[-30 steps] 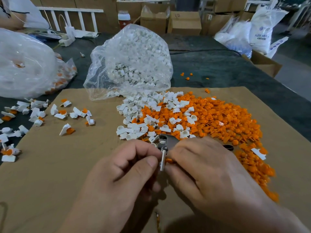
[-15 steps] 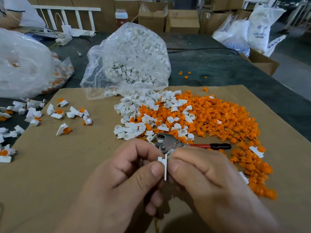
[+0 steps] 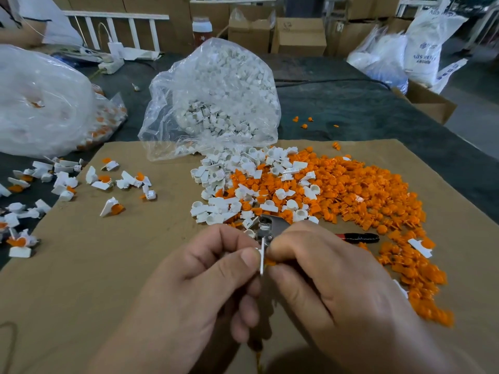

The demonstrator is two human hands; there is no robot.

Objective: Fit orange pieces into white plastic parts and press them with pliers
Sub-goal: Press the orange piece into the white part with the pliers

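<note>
At the far left, on a dark grey table top, a big cloudy white plastic bag, and just beside it a smaller clear bag with orange pieces inside. Nearer, across the left edge of a brown cardboard sheet, scattered white parts with orange pieces already fitted; one fitted part a little apart, more to the right.

In the middle, at the far edge of the sheet, a clear plastic bag full of white parts, with a pile of loose white plastic parts spread in front of it.

Near the centre, above the cardboard, the left hand: fingers curled, thumb and forefinger pinching a thin white plastic part, held upright and edge-on to the camera. Against the right face of this part, a small orange piece, pinched between thumb and forefinger of the right hand, other fingers curled. How deep in the white part, cannot tell.

Just behind both hands, flat on the cardboard, metal pliers with red and black handles, head partly hidden by the fingertips, handles pointing right.

Further right, a wide heap of small orange plastic pieces, mixed with white parts on its left side and reaching down along the right towards the near edge. At the far right, past the table, an open brown cardboard box and white sacks.
</note>
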